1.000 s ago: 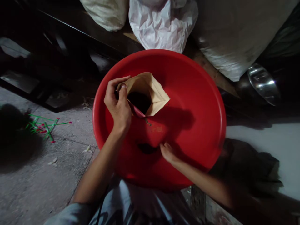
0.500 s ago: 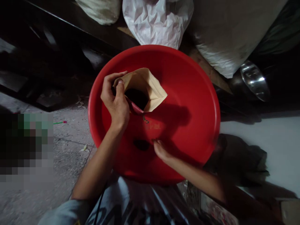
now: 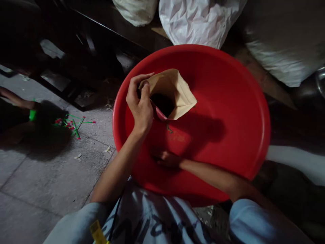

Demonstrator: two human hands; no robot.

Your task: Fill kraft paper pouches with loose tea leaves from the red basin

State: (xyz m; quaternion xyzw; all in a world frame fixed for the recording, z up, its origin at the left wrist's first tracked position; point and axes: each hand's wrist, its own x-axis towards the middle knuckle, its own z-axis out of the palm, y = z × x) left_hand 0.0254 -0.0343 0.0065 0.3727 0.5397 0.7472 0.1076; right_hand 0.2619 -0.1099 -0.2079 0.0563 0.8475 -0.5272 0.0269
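Note:
My left hand [image 3: 141, 101] pinches the left rim of a paper bag [image 3: 186, 96], thumb inside the mouth and fingers outside. The bag is tan inside and reddish outside, and its mouth gapes wide; the bottom is too dark to tell what it holds. It is held over a large red plastic basin [image 3: 243, 115]. Low in the basin, my right hand [image 3: 167, 158] reaches to the near-left part of the floor, over a dark patch. Its fingers look curled, and shadow hides what is in them.
White sacks [image 3: 195, 23] stand behind the basin. Thin green sticks with red ends [image 3: 76, 125] lie on the floor at left, near another person's arm [image 3: 15, 98]. Dark wooden furniture [image 3: 109, 25] runs along the back left, and a metal bowl [image 3: 322, 79] shows at the right edge.
The view has swung left, so the basin appears farther right. My right hand has moved left onto the dark patch in the basin. My left hand still holds the bag.

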